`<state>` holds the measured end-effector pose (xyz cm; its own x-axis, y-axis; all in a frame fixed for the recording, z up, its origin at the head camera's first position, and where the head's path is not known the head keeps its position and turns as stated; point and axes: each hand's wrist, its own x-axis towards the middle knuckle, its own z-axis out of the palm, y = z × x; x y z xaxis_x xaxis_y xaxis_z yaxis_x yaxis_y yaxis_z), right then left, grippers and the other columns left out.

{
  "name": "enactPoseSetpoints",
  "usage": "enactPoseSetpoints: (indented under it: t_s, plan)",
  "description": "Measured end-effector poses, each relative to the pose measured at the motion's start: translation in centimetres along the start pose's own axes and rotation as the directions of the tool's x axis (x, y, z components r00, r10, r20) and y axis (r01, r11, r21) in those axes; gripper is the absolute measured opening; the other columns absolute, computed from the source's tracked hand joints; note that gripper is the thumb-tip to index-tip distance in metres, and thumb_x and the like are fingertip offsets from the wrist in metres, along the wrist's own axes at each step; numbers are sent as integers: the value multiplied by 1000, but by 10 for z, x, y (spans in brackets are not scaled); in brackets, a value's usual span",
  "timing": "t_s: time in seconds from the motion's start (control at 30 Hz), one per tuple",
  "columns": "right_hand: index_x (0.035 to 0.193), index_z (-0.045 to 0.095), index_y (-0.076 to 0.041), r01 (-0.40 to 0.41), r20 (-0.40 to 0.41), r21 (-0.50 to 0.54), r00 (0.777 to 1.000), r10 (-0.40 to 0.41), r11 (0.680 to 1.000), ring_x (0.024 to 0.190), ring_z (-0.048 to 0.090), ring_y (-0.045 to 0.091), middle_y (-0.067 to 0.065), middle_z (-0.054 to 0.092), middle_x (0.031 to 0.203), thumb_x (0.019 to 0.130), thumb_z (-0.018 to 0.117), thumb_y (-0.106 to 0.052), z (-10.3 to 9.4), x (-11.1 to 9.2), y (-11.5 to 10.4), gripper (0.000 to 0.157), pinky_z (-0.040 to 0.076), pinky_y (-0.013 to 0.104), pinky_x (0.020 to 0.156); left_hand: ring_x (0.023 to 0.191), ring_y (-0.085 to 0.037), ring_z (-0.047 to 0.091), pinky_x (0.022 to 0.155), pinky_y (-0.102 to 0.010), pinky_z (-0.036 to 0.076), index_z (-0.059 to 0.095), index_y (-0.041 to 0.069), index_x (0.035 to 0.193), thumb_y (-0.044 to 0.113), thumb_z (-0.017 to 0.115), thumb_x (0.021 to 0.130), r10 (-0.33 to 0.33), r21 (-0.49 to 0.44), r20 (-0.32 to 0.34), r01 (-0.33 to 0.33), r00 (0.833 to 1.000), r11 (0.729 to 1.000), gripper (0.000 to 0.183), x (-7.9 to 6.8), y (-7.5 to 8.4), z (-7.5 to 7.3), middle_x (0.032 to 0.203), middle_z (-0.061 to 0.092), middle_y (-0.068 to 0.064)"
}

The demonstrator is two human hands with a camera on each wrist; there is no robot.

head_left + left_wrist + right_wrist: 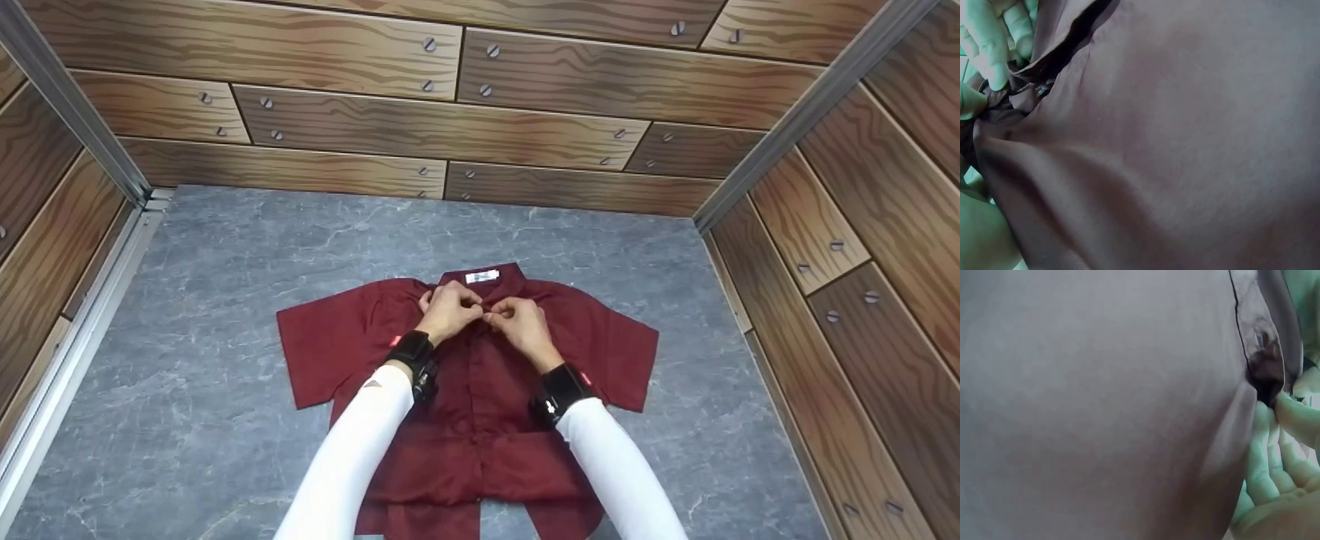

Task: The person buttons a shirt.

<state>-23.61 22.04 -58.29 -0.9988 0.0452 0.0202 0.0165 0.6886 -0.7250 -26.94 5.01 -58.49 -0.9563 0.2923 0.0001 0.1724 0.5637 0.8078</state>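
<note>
A dark red short-sleeved shirt [510, 390] lies front up on the grey marbled surface, its collar toward the far wall. Just below the collar, my left hand [450, 311] pinches the front edge. Close beside it, my right hand [523, 326] pinches the same stretch of placket between thumb and fingers. A small button [1042, 90] shows by the fingertips in the left wrist view. In the right wrist view, a buttonhole [1258, 337] sits on the front strip above the right hand's pinched fingertips. The cloth bunches between the hands, partly hiding the fastening.
A white label [481, 276] shows inside the collar. Wood-patterned panels [360, 120] stand at the back and both sides, with metal corner posts between them. The grey surface [202, 315] extends around the shirt. Both wrists wear black camera bands [566, 386].
</note>
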Motion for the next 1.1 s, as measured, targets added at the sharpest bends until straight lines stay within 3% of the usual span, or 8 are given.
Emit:
enactPoseSetpoints:
  t_s: [0.3,0.73,0.93,1.1]
  plan:
    - [88,77,-6,26,67,18,997,-28,999,66,67,10,0,74,74,89,80,-12,-3,1,-3,6,48,23,62,114,-29,56,114,-62,14,79,15,97,22,69,85,9,43,89,-13,996,999,17,1,-1,-7,111,66,-3]
    - [88,78,-3,60,96,-18,994,-58,998,72,71,15,1,75,76,87,81,-10,-2,1,-7,7,54,32,75,121,-28,52,116,-61,10,76,16,102,24,64,89,16,57,198,-27,980,998,20,5,-3,-12,115,61,-3]
    - [85,77,-7,58,114,-38,992,-54,998,74,69,14,0,74,74,87,78,-8,-3,2,-7,3,51,30,77,121,-28,51,117,-61,6,77,15,100,26,61,90,9,33,226,-17,974,999,22,4,0,-14,115,61,-2]
    - [91,79,-4,21,123,3,992,-22,1000,76,71,16,2,76,79,88,77,-6,-6,3,-4,4,52,30,77,125,-26,50,119,-60,4,77,13,106,27,61,93,12,-8,241,-11,970,1000,25,3,-2,-15,120,62,-3]
